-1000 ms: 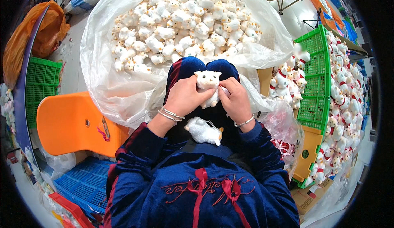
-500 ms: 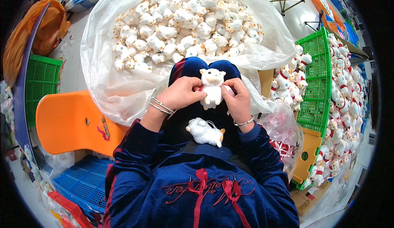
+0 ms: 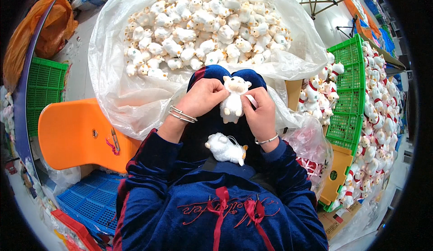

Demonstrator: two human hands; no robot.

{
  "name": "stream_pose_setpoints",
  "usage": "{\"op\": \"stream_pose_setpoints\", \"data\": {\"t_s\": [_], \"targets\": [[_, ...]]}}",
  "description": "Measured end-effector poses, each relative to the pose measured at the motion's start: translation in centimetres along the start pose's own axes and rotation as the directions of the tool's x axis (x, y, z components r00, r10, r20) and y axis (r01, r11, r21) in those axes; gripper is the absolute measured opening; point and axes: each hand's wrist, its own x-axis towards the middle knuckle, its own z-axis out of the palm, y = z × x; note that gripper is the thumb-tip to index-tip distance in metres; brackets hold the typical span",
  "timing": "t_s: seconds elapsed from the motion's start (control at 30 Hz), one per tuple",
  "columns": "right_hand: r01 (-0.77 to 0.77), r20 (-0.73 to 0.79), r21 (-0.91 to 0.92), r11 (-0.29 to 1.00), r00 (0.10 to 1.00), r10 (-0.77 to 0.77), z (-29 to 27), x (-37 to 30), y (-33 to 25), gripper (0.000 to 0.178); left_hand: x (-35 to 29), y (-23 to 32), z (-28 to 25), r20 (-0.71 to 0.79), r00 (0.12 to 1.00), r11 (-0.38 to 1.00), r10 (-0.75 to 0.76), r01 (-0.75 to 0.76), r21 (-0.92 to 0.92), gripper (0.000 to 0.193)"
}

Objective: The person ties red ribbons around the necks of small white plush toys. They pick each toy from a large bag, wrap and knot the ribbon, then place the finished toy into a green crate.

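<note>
Sagging open above the knees, a clear plastic bag (image 3: 135, 102) brims with small white plush animals. Just below it the held plush toy (image 3: 233, 98) stands upright, head toward the bag, feet toward the lap. The left hand (image 3: 203, 96) and right hand (image 3: 259, 115) pinch its fuzzy sides, fingers curled closed. Another fluffy toy (image 3: 225, 148) lies sideways on the lap.

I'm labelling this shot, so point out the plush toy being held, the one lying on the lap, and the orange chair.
held plush toy (image 3: 233, 98), head view, its belly
lap plush toy (image 3: 224, 148), head view, its back
orange chair (image 3: 74, 133), head view, seat surface
</note>
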Motion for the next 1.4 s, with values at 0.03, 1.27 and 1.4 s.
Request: {"op": "stream_pose_setpoints", "data": {"t_s": [0.03,1.27,1.4], "targets": [[0.052,-0.001,-0.055,0.997,0.999,-0.052,0.1,0.0,0.0,0.009,0.0,0.1,0.4,-0.033,0.999,1.000,-0.011,0.011,-0.009,0.021],[-0.075,0.238,0.314,0.946,0.971,-0.002,-0.1,1.2,1.2,0.006,-1.2,0.8,2.7,-0.107,0.992,0.972,0.061,-0.083,-0.220,0.021],[-0.026,0.188,0.343,0.939,0.981,-0.042,-0.1,1.5,0.4,0.005,-1.4,0.7,3.0,-0.112,0.975,0.966,0.194,-0.209,-0.150,0.020]]}}
